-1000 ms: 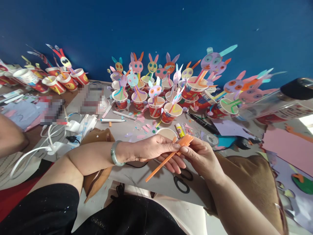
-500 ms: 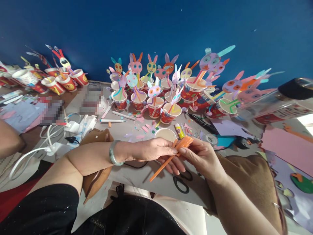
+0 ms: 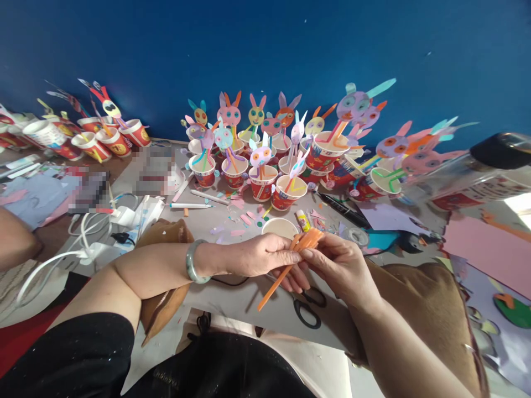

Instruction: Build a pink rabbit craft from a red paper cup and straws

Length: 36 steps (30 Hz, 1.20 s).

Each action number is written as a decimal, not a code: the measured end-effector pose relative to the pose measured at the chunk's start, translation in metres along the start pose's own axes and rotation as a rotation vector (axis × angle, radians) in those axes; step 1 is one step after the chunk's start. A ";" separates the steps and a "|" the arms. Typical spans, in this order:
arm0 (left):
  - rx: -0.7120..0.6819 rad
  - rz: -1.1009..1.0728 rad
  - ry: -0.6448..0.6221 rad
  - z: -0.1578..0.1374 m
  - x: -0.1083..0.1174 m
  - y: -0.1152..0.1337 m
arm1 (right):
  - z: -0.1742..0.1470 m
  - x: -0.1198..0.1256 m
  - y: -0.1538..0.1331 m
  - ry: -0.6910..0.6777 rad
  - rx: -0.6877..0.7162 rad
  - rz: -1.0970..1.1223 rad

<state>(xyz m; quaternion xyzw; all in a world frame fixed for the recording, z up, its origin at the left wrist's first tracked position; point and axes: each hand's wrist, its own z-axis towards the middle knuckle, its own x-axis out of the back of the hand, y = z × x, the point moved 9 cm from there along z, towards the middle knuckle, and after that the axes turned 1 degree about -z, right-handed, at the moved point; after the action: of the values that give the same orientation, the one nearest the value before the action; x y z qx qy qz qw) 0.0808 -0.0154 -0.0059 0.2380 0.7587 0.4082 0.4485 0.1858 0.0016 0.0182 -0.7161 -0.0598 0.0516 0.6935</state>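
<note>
Orange paper strips are folded together between my two hands, with one long end pointing down toward me. My left hand, below a jade-coloured bangle, pinches the strips between thumb and fingers. From the other side, the thumb and fingers of my right hand are closed on the bunched end. Just behind the hands stands a white paper cup, partly covered by them. A yellow glue stick lies beside the cup. Black-handled scissors rest on the table under my hands, blades hidden.
Several red paper cups with paper rabbit heads stand along the blue wall. A clear bottle leans in at the right, above pink paper. Brown cushions flank my arms. Cables and a power strip lie left, near another person's arm.
The orange strips have shifted slightly between my fingers, and their long end hangs a little lower. Both hands stay closed on them in nearly the same place.
</note>
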 end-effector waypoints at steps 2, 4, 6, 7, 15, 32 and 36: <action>-0.002 0.002 0.024 0.000 0.002 0.000 | 0.000 -0.001 0.006 -0.008 -0.030 0.060; -0.022 -0.005 0.031 0.000 0.003 0.002 | -0.001 -0.003 0.011 -0.034 -0.051 0.084; -0.055 -0.008 0.019 0.000 0.002 0.005 | -0.003 -0.002 0.014 -0.047 -0.057 0.065; -0.070 -0.008 0.017 0.000 0.002 0.007 | -0.004 -0.001 0.015 -0.046 -0.058 0.049; -0.023 -0.053 -0.009 -0.002 -0.002 0.007 | -0.007 -0.001 0.017 -0.062 -0.032 0.010; -0.067 -0.041 0.161 -0.004 0.007 0.019 | -0.009 0.007 -0.005 0.069 0.090 -0.189; -0.112 -0.060 0.208 -0.003 0.011 0.021 | -0.016 0.011 -0.015 0.149 0.210 -0.320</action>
<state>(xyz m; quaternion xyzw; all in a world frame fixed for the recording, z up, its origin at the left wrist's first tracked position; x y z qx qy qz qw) 0.0723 0.0032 0.0071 0.1460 0.7839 0.4588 0.3919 0.1992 -0.0120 0.0338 -0.6229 -0.1156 -0.1062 0.7664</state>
